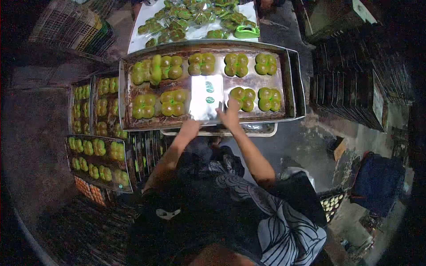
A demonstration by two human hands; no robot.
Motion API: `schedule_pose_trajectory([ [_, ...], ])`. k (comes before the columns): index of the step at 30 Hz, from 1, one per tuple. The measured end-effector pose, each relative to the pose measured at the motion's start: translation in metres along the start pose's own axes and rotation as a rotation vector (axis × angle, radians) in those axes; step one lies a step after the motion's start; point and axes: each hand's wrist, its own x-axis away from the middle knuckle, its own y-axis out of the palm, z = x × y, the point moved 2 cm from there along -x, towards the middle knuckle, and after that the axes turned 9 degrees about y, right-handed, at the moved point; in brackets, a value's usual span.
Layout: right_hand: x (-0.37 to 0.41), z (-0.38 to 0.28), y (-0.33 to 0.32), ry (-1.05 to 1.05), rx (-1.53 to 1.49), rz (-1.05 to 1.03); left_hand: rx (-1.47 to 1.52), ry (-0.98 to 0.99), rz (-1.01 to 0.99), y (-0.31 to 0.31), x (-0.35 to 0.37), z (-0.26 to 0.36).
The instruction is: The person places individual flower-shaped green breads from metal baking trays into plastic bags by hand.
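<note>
A large metal tray [177, 124] in front of me holds several clusters of green buns [202, 63] in two rows. Between the clusters lies a shiny clear-and-white bag [204, 104] with green printed marks. My left hand [190, 129] is at the bag's lower left corner by the tray's front edge; its fingers are blurred. My right hand [229, 116] is at the bag's lower right edge, beside a bun cluster [242, 98], with its fingers apart.
Behind the tray, a white table [140, 37] bears bagged green buns and a green object [246, 32]. More bun trays [95, 159] stand at the left. Dark stacked trays [346, 99] are at the right, with a small box [339, 148] on the floor.
</note>
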Motion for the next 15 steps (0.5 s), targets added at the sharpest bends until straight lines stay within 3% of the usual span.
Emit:
schedule_pose_trajectory([
  [1, 0.017, -0.007, -0.021, 0.032, 0.001, -0.095, -0.003, 0.000, 0.010, -0.005, 0.002, -0.007],
  [3, 0.059, -0.028, -0.047, 0.416, -0.207, -0.774, -0.160, 0.292, 0.069, -0.024, 0.011, -0.003],
  [5, 0.084, -0.063, -0.060, 0.270, -0.041, -0.890, -0.200, 0.235, 0.061, -0.060, 0.027, 0.030],
  [6, 0.090, -0.064, -0.051, 0.263, -0.040, -0.889, -0.082, 0.222, 0.087, -0.067, 0.032, 0.046],
  [8, 0.089, -0.063, -0.041, 0.375, -0.204, -0.450, 0.114, 0.251, 0.168, -0.074, 0.040, 0.073],
  [11, 0.077, -0.088, -0.052, 0.333, -0.176, -0.423, 0.215, 0.217, 0.345, -0.075, 0.053, 0.091],
  [12, 0.070, -0.098, -0.056, 0.752, -0.354, -0.750, 0.270, 0.200, 0.503, -0.080, 0.058, 0.095],
  [13, 0.052, -0.093, -0.051, 0.739, -0.351, -0.751, 0.325, 0.183, 0.662, -0.085, 0.064, 0.099],
  [15, 0.019, -0.084, -0.034, 0.964, -0.952, -0.794, 0.625, 0.188, 0.592, -0.075, 0.076, 0.104],
])
